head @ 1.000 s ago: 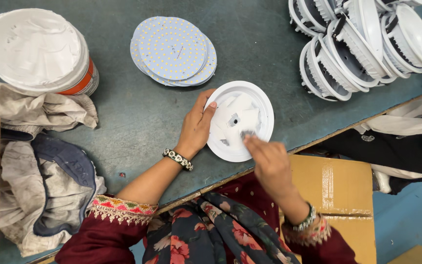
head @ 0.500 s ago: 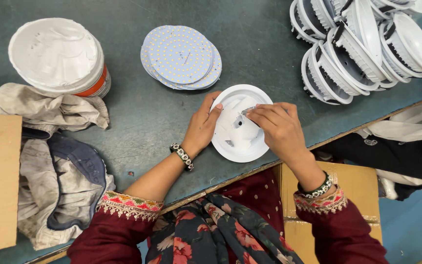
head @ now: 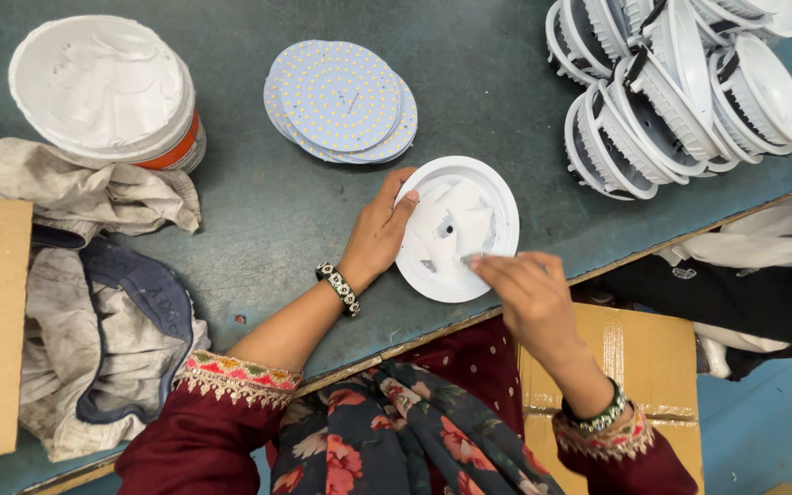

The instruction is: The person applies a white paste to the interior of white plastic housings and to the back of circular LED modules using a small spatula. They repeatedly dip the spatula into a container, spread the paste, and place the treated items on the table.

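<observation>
A: Your left hand point(head: 379, 234) is spread against the rim of the white housing point(head: 458, 229), near the counter point(head: 258, 220) edge.

B: And your right hand point(head: 522, 286) is at its lower rim, fingertips point(head: 480, 262) pressed together; whether they pinch anything, I cannot tell.

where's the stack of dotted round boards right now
In the head view the stack of dotted round boards lies on the table top centre, between the white tub and the pile of white housings.
</observation>
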